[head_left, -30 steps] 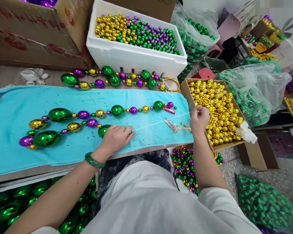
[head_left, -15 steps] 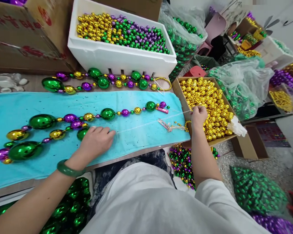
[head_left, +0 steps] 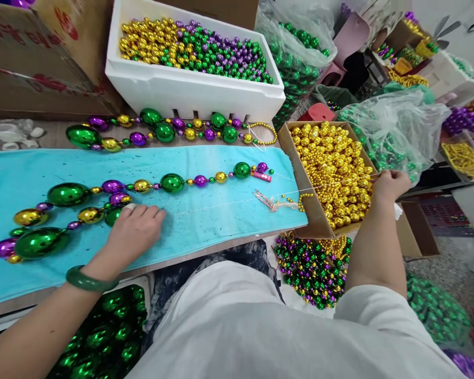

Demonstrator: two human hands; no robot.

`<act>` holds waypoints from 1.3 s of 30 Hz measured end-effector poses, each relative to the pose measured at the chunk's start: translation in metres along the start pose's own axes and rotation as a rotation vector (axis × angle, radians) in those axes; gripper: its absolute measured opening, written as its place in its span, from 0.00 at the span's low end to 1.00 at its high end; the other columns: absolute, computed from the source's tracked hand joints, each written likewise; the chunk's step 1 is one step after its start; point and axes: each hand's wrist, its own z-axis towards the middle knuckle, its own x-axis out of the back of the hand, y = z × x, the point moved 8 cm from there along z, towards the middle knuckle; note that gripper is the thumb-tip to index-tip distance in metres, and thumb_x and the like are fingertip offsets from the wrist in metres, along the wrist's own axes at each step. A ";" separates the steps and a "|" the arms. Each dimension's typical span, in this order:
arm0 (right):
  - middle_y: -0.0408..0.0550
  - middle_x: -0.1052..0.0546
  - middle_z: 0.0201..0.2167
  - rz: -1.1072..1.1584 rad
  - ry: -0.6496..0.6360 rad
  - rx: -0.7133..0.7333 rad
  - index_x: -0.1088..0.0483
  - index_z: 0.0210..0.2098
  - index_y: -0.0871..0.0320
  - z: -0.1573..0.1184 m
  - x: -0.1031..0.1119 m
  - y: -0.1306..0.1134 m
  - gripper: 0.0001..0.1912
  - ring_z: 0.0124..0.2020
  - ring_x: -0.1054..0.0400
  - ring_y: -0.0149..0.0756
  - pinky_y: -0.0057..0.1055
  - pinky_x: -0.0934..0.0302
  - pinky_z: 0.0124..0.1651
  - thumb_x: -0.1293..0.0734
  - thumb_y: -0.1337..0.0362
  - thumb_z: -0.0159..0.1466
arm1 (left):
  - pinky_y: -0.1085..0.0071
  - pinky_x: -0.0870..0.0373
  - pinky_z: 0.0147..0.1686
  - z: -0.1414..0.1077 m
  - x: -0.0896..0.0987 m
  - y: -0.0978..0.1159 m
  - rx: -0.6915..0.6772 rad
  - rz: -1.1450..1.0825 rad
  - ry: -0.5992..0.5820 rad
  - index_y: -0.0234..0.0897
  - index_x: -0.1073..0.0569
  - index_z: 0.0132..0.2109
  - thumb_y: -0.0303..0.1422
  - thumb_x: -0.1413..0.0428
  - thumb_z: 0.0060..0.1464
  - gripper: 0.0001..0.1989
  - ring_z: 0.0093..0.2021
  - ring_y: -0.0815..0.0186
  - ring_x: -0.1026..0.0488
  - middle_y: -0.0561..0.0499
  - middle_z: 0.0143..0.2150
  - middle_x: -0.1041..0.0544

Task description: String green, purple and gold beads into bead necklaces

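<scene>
A strand of green, purple and gold beads (head_left: 172,183) lies in a bent line on the blue cloth (head_left: 205,231). My left hand (head_left: 136,229) is closed at the strand's lower branch, partly covering a green bead (head_left: 114,217); what its fingers pinch is hidden. My right hand (head_left: 391,184) is pinched on a thin clear string (head_left: 276,195), beyond the right side of the box of gold beads. The string runs taut from near my left hand across the cloth and over that box. Small scissors (head_left: 265,201) and a pink tag (head_left: 262,176) lie on the cloth.
Behind the cloth lies a finished-looking bead strand (head_left: 165,132), before a white foam box (head_left: 197,87) of small beads. A cardboard box (head_left: 308,195) of gold beads stands at the cloth's right end. Green beads (head_left: 102,334) fill a container below left; bagged green beads (head_left: 395,137) are at right.
My right hand has moved right, past the gold bead box, drawing the string out longer. My left hand has slid a little left along the strand.
</scene>
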 end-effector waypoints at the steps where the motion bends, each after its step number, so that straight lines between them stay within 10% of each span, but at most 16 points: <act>1: 0.35 0.40 0.13 0.023 0.014 -0.055 0.44 0.20 0.52 -0.005 0.001 -0.005 0.20 0.14 0.48 0.25 0.34 0.55 0.24 0.43 0.82 0.59 | 0.53 0.39 0.48 0.001 0.002 0.000 0.013 -0.028 0.007 0.39 0.32 0.28 0.28 0.53 0.57 0.10 0.39 0.54 0.32 0.48 0.29 0.31; 8: 0.41 0.28 0.23 0.413 -0.576 0.072 0.33 0.30 0.56 -0.120 -0.064 -0.121 0.04 0.18 0.38 0.24 0.26 0.47 0.19 0.32 0.66 0.60 | 0.57 0.30 0.45 0.037 0.002 0.064 -0.069 -0.150 0.065 0.35 0.25 0.48 0.38 0.53 0.62 0.17 0.47 0.51 0.27 0.40 0.43 0.23; 16: 0.40 0.26 0.26 0.557 -0.973 0.118 0.33 0.31 0.54 -0.197 -0.082 -0.196 0.08 0.20 0.36 0.24 0.25 0.47 0.17 0.32 0.58 0.61 | 0.68 0.24 0.37 0.106 0.014 0.150 0.037 -1.186 0.127 0.37 0.28 0.58 0.40 0.45 0.58 0.23 0.53 0.58 0.27 0.41 0.57 0.26; 20: 0.40 0.26 0.26 0.544 -1.153 0.120 0.33 0.31 0.55 -0.230 -0.099 -0.201 0.09 0.20 0.36 0.24 0.25 0.46 0.18 0.33 0.57 0.62 | 0.70 0.25 0.31 0.122 0.031 0.173 0.030 -1.661 -0.115 0.36 0.27 0.57 0.43 0.44 0.56 0.24 0.41 0.63 0.23 0.42 0.49 0.22; 25: 0.41 0.27 0.26 0.258 -1.066 0.382 0.32 0.32 0.55 -0.229 -0.122 -0.187 0.07 0.24 0.35 0.27 0.28 0.41 0.28 0.37 0.60 0.66 | 0.76 0.38 0.19 0.108 0.034 0.127 0.226 -1.401 -0.131 0.33 0.21 0.38 0.43 0.41 0.52 0.16 0.20 0.73 0.36 0.53 0.23 0.28; 29: 0.51 0.24 0.38 -0.289 -0.900 0.726 0.29 0.38 0.57 -0.210 -0.141 -0.158 0.09 0.40 0.32 0.39 0.33 0.41 0.39 0.41 0.65 0.68 | 0.71 0.34 0.27 0.073 0.034 0.068 0.293 -0.862 -0.010 0.39 0.21 0.34 0.41 0.44 0.53 0.12 0.27 0.65 0.28 0.51 0.28 0.22; 33: 0.61 0.27 0.45 -0.830 -0.999 0.935 0.28 0.45 0.61 -0.215 -0.169 -0.110 0.15 0.47 0.35 0.48 0.34 0.45 0.36 0.45 0.71 0.68 | 0.67 0.31 0.31 0.034 0.029 0.031 0.316 -0.579 0.005 0.43 0.21 0.34 0.40 0.47 0.55 0.12 0.35 0.59 0.23 0.50 0.36 0.18; 39: 0.63 0.27 0.48 -0.872 -1.183 0.986 0.28 0.51 0.63 -0.245 -0.197 -0.083 0.18 0.49 0.35 0.47 0.33 0.44 0.38 0.46 0.69 0.69 | 0.66 0.28 0.34 0.018 0.020 0.027 0.261 -0.487 -0.007 0.45 0.21 0.35 0.41 0.49 0.57 0.13 0.38 0.58 0.22 0.50 0.38 0.18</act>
